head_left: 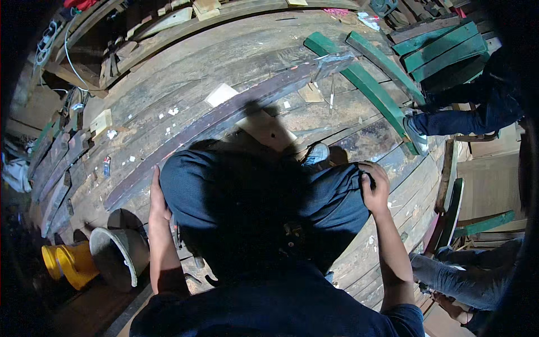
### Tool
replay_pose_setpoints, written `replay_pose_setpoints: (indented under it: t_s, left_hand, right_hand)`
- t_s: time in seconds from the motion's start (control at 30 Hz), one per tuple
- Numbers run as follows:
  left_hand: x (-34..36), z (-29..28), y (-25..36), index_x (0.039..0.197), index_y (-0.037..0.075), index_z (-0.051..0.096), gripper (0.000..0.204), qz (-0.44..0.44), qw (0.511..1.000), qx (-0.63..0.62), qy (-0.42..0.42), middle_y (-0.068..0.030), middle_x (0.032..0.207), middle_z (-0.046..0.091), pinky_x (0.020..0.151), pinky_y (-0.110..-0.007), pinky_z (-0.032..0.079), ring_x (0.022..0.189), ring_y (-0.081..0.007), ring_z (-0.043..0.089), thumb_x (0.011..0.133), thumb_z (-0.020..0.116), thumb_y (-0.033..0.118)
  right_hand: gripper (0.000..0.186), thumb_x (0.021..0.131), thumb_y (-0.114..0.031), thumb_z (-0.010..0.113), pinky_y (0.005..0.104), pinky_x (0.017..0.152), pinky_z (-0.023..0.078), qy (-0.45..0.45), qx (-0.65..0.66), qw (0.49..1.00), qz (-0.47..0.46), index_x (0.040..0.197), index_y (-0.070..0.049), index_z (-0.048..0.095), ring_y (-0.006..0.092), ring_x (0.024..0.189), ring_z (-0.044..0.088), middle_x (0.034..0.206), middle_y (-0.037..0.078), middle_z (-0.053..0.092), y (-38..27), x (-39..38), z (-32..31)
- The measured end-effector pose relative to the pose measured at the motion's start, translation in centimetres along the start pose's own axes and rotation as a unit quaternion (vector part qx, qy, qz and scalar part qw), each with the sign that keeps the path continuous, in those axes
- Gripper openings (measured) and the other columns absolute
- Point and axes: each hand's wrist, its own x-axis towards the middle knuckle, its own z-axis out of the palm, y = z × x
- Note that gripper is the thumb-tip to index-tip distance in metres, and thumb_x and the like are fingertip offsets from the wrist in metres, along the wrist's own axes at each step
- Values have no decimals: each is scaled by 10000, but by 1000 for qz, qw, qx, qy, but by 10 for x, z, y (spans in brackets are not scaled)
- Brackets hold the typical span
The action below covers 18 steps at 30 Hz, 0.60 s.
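I sit with both knees bent, in dark trousers [191,177]. My left hand [159,194] lies flat along the outer side of my left knee, holding nothing. On top of my right knee rests my right hand [375,188], its thumb apart from the fingers and nothing in it. Just beyond my knees a long dark painted wooden beam [185,130] lies slantwise on the plank floor. A pale wooden board with a dark hole [269,132] lies between the beam and my legs, partly in shadow. My shoe [317,154] shows beyond my right knee.
Green painted beams [373,98] lie at the far right, with another person's shoe [415,135] against one. A second person's leg [455,275] is at lower right. Yellow buckets [78,264] and a grey bucket [112,258] stand at left. Scrap timber [56,157] lines the left edge.
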Motion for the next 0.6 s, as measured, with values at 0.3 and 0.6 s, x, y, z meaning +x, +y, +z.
replay_pose_setpoints:
  t_s: [0.3,0.6]
  left_hand:
    - [-6,1,-12,1184,-18,538,562,113,989,48,77,-158,1142,599,918,-372,460,1012,-248,599,937,429,476]
    - [-5,-40,-57,1378,-46,334,716,249,949,175,78,-157,1405,385,1068,-341,265,1255,-261,403,961,317,535]
  right_hand:
    - [196,780,-66,539,399,910,420,-6,-10,1000,10,942,-17,638,336,992,579,1006,152,645,3,-4,1]
    - [289,943,-165,450,312,943,387,110,161,953,233,1073,49,594,218,1018,552,1071,141,616,37,-18,6]
